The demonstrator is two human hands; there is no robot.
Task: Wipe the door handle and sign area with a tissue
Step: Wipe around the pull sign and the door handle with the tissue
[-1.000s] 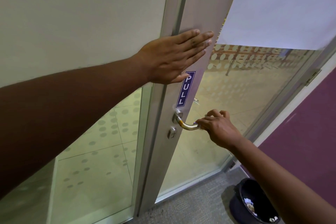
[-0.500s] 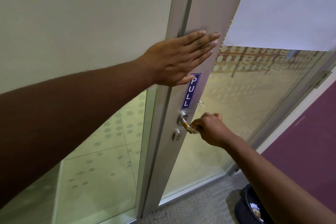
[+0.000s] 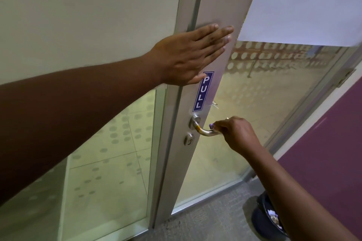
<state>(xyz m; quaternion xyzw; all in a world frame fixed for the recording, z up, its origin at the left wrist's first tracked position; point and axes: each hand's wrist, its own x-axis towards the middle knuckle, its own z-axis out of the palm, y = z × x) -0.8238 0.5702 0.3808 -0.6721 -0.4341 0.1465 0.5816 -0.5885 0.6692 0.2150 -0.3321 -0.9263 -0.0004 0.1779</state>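
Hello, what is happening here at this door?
A person is cleaning a glass door. The left hand lies flat on the metal door frame, just above the blue PULL sign. The right hand grips the outer end of the door handle, apparently with a small tissue.

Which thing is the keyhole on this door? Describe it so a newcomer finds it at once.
Start at the pale metal door stile where the left hand lies flat. Go down past the blue PULL sign to the curved lever handle that the right hand grips. The keyhole is the small round silver disc just below the handle's base, flat against the stile, with nothing sticking out.
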